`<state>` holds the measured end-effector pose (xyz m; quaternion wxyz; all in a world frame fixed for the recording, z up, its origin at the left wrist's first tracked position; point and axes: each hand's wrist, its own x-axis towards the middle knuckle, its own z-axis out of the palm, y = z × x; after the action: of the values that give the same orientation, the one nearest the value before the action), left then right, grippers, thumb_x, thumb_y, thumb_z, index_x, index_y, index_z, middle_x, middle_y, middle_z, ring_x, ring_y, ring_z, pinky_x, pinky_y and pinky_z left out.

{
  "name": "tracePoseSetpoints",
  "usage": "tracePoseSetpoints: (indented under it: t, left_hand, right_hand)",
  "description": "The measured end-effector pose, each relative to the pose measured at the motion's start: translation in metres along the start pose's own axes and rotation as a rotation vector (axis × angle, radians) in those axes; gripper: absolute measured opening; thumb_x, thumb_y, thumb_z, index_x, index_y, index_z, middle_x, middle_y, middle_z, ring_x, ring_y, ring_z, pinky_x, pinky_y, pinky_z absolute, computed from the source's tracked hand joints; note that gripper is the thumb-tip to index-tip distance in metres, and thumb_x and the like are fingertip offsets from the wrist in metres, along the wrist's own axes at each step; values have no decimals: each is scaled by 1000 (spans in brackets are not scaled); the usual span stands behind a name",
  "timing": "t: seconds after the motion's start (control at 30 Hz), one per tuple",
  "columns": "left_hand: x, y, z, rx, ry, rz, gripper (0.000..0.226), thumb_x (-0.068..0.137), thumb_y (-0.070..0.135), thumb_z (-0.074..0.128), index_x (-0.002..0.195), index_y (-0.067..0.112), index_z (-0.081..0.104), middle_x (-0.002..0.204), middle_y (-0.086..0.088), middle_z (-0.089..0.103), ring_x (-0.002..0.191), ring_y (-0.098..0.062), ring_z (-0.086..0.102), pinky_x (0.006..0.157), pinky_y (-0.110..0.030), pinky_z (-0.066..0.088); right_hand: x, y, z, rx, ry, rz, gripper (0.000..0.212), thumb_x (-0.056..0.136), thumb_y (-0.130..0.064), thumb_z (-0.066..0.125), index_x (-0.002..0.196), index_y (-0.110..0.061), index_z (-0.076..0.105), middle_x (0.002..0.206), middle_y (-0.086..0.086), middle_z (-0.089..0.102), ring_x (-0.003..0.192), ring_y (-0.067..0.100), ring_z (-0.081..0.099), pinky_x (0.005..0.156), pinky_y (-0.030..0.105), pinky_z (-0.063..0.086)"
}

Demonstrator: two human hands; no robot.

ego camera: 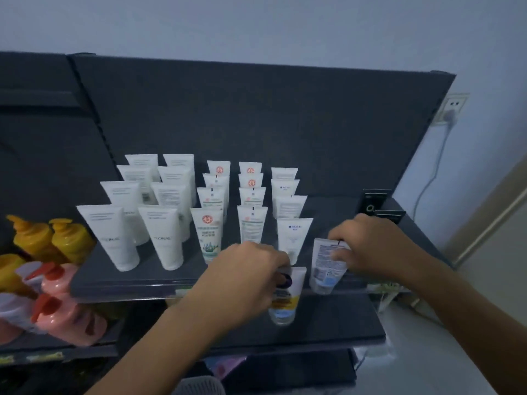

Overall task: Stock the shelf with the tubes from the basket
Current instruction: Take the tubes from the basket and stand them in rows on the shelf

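Left hand grip: the left hand [251, 269] has its fingers curled tight round the top of a yellow-banded tube [285, 297], which hangs cap down just off the near edge of the shelf.
Right hand grip: the right hand [370, 246] pinches the upper end of a blue-printed tube [326, 266] between thumb and fingers; the tube stands cap down at the near right of the shelf, tilted slightly.
Held tubes: side by side, just apart, the yellow-banded one lower and nearer.
Shelf: a dark shelf [114, 283] with a dark back panel [256, 124] rising behind it.
Stocked tubes: five rows of white tubes [168, 238] run from near to far, all standing on their caps; the two left rows are larger.
Far right of shelf: two dark boxes [376, 203] stand upright, just behind the right hand.
Left, lower level: yellow pump bottles [51, 240] and pink bottles [62, 317] with red caps.
Basket: a grey rim at the bottom edge may be it; I cannot tell.
Wall: a socket [453, 109] with a plug and a trailing cable, far right.
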<state>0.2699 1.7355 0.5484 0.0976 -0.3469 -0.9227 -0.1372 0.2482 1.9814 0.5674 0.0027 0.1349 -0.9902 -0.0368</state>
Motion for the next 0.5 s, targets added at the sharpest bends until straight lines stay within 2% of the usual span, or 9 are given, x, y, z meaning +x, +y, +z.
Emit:
tracePoseSetpoints:
  t: [0.07, 0.13, 0.23, 0.3, 0.37, 0.43, 0.5]
  left_hand:
    - [24, 16, 10, 18, 53, 6, 4, 84, 28, 63, 88, 29, 64, 84, 8, 71, 79, -19, 65, 65, -31, 52]
    - [43, 27, 17, 45, 103, 16, 8, 83, 30, 65, 90, 30, 69, 75, 7, 72, 73, -23, 63, 64, -27, 45]
    - [76, 40, 29, 75, 171, 30, 11, 76, 27, 73, 86, 29, 71, 62, 6, 68, 61, -22, 59, 75, -33, 49]
    - [95, 44, 34, 83, 178, 7, 14, 72, 26, 75, 85, 29, 72, 59, 6, 67, 61, -22, 59, 80, -34, 49]
    - [114, 47, 39, 101, 169, -11, 14, 72, 27, 75, 85, 30, 72, 61, 7, 67, 64, -21, 59, 82, -31, 46]
    - [131, 47, 45, 135, 161, -14, 14, 74, 25, 73, 87, 29, 72, 64, 7, 69, 64, -21, 58, 84, -29, 42]
    - [146, 44, 52, 162, 136, -16, 16, 77, 24, 70, 92, 30, 71, 67, 6, 69, 65, -20, 58, 87, -28, 38]
  right_hand:
    - [15, 29, -5, 21, -10, 8, 20, 84, -38, 63, 74, -26, 52, 80, -8, 59, 82, 16, 55, 63, 31, 38]
    - [30, 46, -10, 27, -6, 13, 20, 84, -37, 64, 73, -23, 57, 74, -8, 59, 75, 15, 55, 58, 30, 38]
    - [54, 69, -16, 29, 18, -37, 17, 84, -35, 68, 75, -21, 65, 70, -6, 62, 69, 14, 58, 58, 33, 47]
    - [70, 78, -14, 9, 67, -99, 17, 84, -31, 69, 74, -17, 67, 65, -3, 64, 64, 14, 58, 57, 29, 44]
    - [84, 83, -13, -23, 111, -145, 16, 82, -26, 68, 73, -13, 68, 62, 1, 62, 62, 17, 55, 65, 28, 39]
    - [96, 86, -12, -37, 127, -153, 20, 80, -22, 67, 63, -13, 60, 56, -1, 54, 59, 19, 50, 78, 34, 42]
    - [107, 86, -11, -47, 102, -152, 29, 81, -22, 68, 57, -17, 51, 55, -2, 49, 58, 19, 47, 79, 34, 39]
